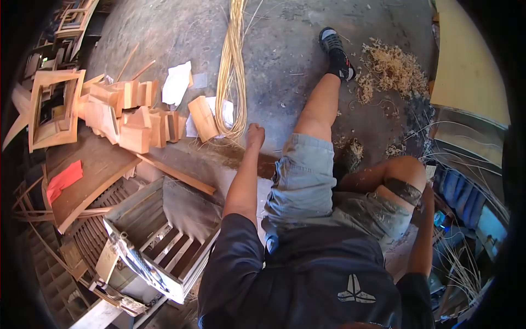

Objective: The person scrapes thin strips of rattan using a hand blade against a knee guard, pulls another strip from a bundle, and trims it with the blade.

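My left hand (255, 135) is closed in a fist just right of the looped end of a long bundle of thin rattan strands (229, 82). Whatever those fingers may hold is too small to see. Beside my bent knee, which has a dark band (404, 191) around it, is my right hand (427, 196); its fingers are mostly hidden. Pale curled shavings (392, 68) lie heaped on the floor past that knee. A wooden block (203, 119) and white paper (176, 83) sit left of the bundle.
Cut wooden pieces (131, 115) are piled at the left by a wooden frame (55, 109). A slatted crate (170, 241) stands close to my left arm. Loose strands (460, 268) and a pale panel (471, 66) are at the right. My leg stretches forward across the floor.
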`<state>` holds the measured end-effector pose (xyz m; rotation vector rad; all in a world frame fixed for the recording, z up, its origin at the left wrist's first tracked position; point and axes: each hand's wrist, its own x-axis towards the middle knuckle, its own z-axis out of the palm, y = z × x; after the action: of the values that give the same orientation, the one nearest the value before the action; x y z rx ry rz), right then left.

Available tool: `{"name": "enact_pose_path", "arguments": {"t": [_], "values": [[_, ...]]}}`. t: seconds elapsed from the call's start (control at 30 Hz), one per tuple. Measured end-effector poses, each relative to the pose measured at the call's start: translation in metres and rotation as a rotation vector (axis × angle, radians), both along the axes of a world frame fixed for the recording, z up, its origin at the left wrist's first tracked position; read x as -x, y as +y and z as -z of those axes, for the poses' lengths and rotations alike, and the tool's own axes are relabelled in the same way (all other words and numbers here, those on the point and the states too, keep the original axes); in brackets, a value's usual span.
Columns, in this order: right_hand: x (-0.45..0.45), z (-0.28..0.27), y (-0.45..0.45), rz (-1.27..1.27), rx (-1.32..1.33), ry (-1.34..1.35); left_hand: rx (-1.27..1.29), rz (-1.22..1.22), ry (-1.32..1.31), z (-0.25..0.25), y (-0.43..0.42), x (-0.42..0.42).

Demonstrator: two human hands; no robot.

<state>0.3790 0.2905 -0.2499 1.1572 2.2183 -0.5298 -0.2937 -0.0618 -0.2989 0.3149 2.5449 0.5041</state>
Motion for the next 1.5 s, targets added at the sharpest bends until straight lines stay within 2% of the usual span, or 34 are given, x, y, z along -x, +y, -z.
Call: {"name": "enact_pose_path", "arguments": {"t": [0.1,0.17,0.2,0.3,0.4,0.5,0.6,0.7,0.73,0.77,0.83,0.87,0.97,1.0,1.03,1.1,1.23,1.43,1.5], "values": [[-0.022,-0.012,-0.076,0.532,0.102,0.086,0.11,-0.007,0.09,0.019,0.012,0.021],[-0.022,-0.035,-0.115,0.855,0.187,0.098,0.181,-0.063,0.194,0.049,0.008,0.034],[-0.023,-0.043,-0.131,0.935,0.209,0.093,0.21,-0.088,0.254,0.061,0.012,0.041],[-0.025,-0.054,-0.163,1.066,0.237,0.079,0.389,-0.029,0.044,0.042,0.032,0.041],[-0.02,-0.057,-0.174,1.109,0.24,0.085,0.267,0.144,-0.335,0.062,0.027,0.058],[-0.013,-0.056,-0.17,1.103,0.238,0.1,0.323,0.139,0.239,0.055,0.034,0.034],[-0.004,-0.052,-0.165,1.101,0.229,0.121,0.194,-0.036,0.404,0.061,0.04,0.047],[0.002,-0.051,-0.159,1.095,0.22,0.139,0.227,0.009,-0.141,0.089,0.039,0.066],[0.002,-0.049,-0.16,1.095,0.224,0.137,0.214,0.236,-0.219,0.092,0.039,0.067],[0.001,-0.047,-0.162,1.102,0.227,0.14,0.261,0.202,-0.165,0.097,0.04,0.064],[0.001,-0.046,-0.163,1.108,0.232,0.137,0.36,0.13,-0.064,0.066,0.062,0.037],[0.002,-0.044,-0.164,1.107,0.236,0.134,0.292,0.032,0.154,0.074,0.059,0.033],[0.003,-0.044,-0.169,1.124,0.238,0.129,0.363,-0.106,0.309,0.072,0.054,0.044],[0.004,-0.044,-0.171,1.132,0.238,0.127,0.336,-0.088,0.068,0.087,0.042,0.057],[0.003,-0.043,-0.174,1.136,0.239,0.124,0.317,0.027,0.039,0.086,0.044,0.054],[0.004,-0.041,-0.177,1.147,0.248,0.122,0.287,0.255,-0.008,0.079,0.041,0.052],[0.002,-0.038,-0.179,1.144,0.241,0.14,0.023,0.115,0.294,0.059,0.038,0.034],[0.007,-0.031,-0.173,1.09,0.213,0.225,0.147,0.077,0.38,-0.023,0.006,0.035],[0.006,-0.03,-0.169,1.07,0.199,0.253,0.082,0.233,0.472,-0.035,-0.01,0.027]]}}
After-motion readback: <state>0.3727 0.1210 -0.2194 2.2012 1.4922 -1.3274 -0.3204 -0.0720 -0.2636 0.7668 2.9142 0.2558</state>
